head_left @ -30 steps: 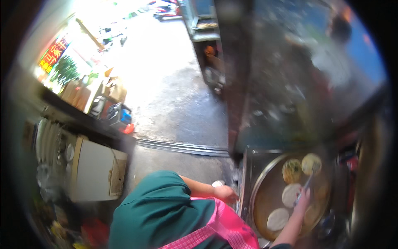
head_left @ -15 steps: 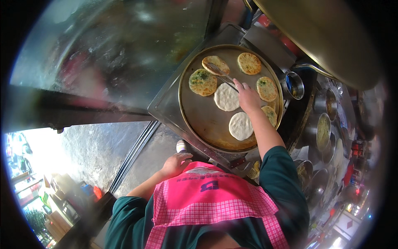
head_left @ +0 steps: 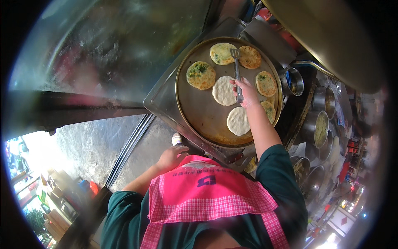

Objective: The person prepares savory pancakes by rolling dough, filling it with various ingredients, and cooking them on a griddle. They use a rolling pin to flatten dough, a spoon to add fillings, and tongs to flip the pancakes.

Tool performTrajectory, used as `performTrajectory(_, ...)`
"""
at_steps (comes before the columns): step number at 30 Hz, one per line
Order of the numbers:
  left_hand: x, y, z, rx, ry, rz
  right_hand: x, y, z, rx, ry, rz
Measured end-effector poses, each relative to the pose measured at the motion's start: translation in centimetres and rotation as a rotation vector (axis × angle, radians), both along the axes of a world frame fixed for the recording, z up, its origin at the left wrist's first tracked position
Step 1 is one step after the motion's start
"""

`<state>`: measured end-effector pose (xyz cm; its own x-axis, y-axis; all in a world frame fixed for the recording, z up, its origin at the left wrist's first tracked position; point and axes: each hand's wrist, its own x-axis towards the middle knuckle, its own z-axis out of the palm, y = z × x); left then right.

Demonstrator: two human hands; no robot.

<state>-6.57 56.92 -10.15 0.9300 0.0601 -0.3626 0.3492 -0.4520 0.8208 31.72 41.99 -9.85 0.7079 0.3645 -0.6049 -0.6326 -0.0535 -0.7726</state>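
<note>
My right hand [head_left: 246,92] grips the handle of a slotted metal spatula [head_left: 237,68] over a large round griddle [head_left: 199,118]. The spatula's blade is between a pale, green-flecked flatbread [head_left: 221,54] and a browned flatbread [head_left: 251,57] at the far side. Below the handle lies a white dough round [head_left: 223,91], with another dough round [head_left: 238,121] nearer me. A green-topped flatbread [head_left: 200,75] sits at the left. Two more browned flatbreads lie along the right rim, partly hidden by my forearm. My left hand [head_left: 172,157] rests by my pink apron, holding nothing, fingers loosely extended.
A metal cup [head_left: 293,81] stands right of the griddle. Farther right are several metal bowls, one with a pale green filling [head_left: 321,129]. A large lid-like metal disc [head_left: 331,37] overhangs the upper right. A dark panel [head_left: 120,45] stands at the left.
The far flatbread has moved back and now shows a paler, green-flecked face instead of a browned one. My right hand has swung the spatula rightward, off that flatbread. My left hand stays by the apron.
</note>
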Motion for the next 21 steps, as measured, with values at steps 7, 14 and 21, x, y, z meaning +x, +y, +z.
performTrajectory(7, 0.5, 0.4, 0.1, -0.015, 0.0, 0.011, -0.5, -0.2, -0.3, 0.038, 0.074, 0.002)
performTrajectory(14, 0.7, 0.7, -0.1, -0.021, -0.007, 0.019, -7.1, -7.8, 1.7, -0.054, -0.035, 0.172)
performTrajectory(21, 1.1, 0.2, 0.1, -0.036, 0.007, -0.015, -17.4, -14.3, 3.7, 0.148, 0.213, 0.174)
